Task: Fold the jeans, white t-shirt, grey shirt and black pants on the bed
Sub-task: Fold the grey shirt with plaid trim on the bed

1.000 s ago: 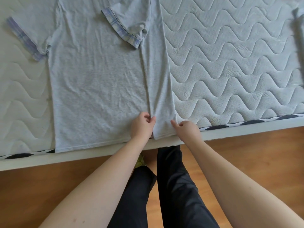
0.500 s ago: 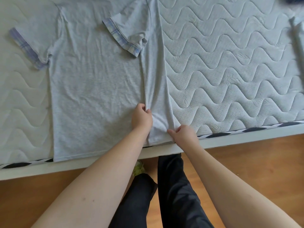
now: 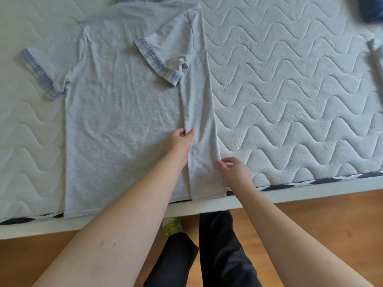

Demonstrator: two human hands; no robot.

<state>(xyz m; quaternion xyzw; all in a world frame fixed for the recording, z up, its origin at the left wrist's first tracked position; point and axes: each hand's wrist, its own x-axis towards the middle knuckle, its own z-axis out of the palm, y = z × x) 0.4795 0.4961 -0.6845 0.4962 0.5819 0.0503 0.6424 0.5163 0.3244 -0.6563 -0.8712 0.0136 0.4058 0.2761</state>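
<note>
The grey shirt (image 3: 124, 112) with plaid sleeve cuffs lies flat on the bed (image 3: 290, 100). Its right side is folded inward as a long strip, with the right sleeve lying across the body. My left hand (image 3: 181, 141) pinches the inner edge of that folded strip about a third of the way up from the hem. My right hand (image 3: 234, 170) hovers at the strip's outer edge near the hem, fingers loosely bent and holding nothing. A dark garment (image 3: 371, 9) shows at the top right corner, blurred.
A pale piece of cloth (image 3: 375, 59) lies at the bed's right edge. The bed's near edge (image 3: 310, 189) runs across the view above a wooden floor (image 3: 331, 224). My legs in dark trousers stand by the bed.
My left hand has slid up the folded strip's inner edge away from the hem. My right hand has let go of the hem corner and now hovers by the outer edge.
</note>
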